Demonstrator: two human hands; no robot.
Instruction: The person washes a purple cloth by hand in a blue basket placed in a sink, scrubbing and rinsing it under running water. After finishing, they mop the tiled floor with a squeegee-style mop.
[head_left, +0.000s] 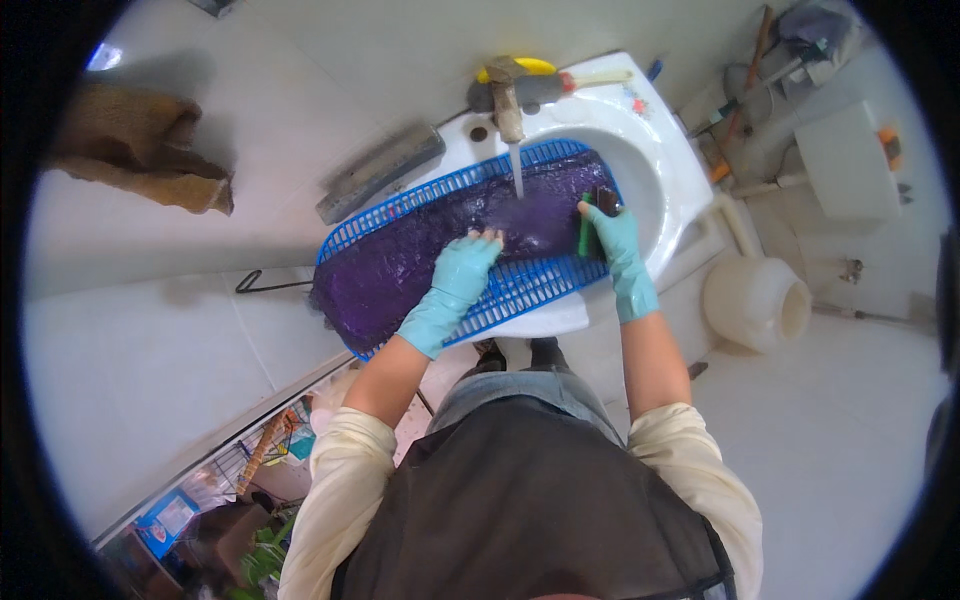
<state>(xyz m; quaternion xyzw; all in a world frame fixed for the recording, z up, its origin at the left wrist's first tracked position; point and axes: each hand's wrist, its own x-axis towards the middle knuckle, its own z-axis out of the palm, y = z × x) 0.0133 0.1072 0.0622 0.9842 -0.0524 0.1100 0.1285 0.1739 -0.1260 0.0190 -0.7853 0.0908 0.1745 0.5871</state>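
A long, wet, dark purple piece of fabric or hide (390, 274) lies spread on a blue plastic rack (525, 296), which rests across a white washbasin (656, 176). Water runs from the faucet (508, 109) onto its middle. My left hand (461, 270), in a light blue glove with the fingertips showing, lies on the purple piece near its lower edge. At the right end of the piece, my right hand (615, 232), gloved the same way, grips a dark brush-like tool with a green edge (585, 232).
A grey stone bar (382, 172) lies left of the basin. Behind the faucet are a yellow round object (536, 66) and a tool with a pale handle (604, 79). Brown cloth (150, 150) hangs on the left wall. A whitish plastic jug (757, 304) stands right of the basin.
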